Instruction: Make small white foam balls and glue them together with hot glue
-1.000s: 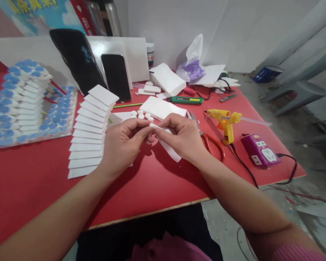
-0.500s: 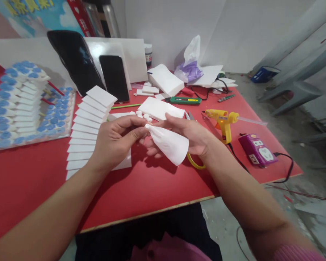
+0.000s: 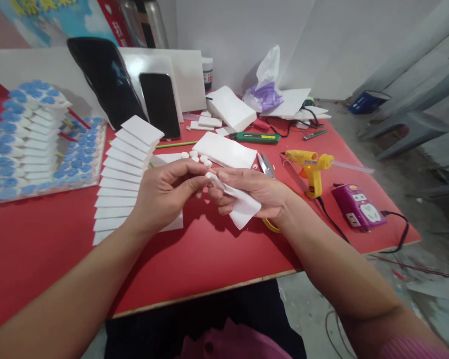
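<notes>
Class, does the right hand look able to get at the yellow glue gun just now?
Probably yes: nothing covers the yellow glue gun, though the right hand is pinching a thin white sheet and might have to let go first.

Below the grip, a pink top [image 3: 234, 343] shows a jagged edge and a small darker round spot [image 3: 208, 348], with dark cloth [image 3: 142, 326] around it. Far lower right of the grip is a ribbed pink sleeve [image 3: 411, 347]. Left hand [image 3: 166, 194], right hand [image 3: 258, 192] and both forearms [image 3: 329, 254] are bare.
</notes>
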Motion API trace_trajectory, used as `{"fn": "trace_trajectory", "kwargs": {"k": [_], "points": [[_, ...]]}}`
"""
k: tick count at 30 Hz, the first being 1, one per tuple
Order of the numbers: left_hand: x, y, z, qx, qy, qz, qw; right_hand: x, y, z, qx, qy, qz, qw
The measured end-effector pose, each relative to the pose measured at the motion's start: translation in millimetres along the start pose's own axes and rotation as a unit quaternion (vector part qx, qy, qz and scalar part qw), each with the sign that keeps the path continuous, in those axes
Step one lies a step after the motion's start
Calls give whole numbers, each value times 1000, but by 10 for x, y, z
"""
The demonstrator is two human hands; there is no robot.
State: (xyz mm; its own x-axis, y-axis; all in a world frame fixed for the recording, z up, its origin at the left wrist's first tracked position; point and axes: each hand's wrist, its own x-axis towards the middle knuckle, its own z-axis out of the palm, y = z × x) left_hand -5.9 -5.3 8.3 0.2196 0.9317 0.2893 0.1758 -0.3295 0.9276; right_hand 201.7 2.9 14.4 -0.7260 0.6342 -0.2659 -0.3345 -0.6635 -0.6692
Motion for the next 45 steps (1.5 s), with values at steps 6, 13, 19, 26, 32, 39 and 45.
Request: {"fn": "trace_trajectory", "kwargs": {"k": [6,13,19,26,32,39,45], "points": [[-6,1,23,9,27,-28,999,22,45,-14,-171,97,-97,976],[-20,-31,59,8,63,-41,997,28,142,113,-395,249,-255,847],[-127,-12,154,107,93,19,990,35,260,137,-520,293,-345,725],[-159,-43,185,187,86,143,968,18,269,98,-540,261,-343,723],[-189,-88,209,272,88,216,934,41,283,96,-500,295,-357,732],[-96,-6,81,47,27,47,997,-27,156,13,-548,193,-375,722],[12,-18,-22,-98,-33,-91,990,-46,73,-42,-573,128,-394,707]]}}
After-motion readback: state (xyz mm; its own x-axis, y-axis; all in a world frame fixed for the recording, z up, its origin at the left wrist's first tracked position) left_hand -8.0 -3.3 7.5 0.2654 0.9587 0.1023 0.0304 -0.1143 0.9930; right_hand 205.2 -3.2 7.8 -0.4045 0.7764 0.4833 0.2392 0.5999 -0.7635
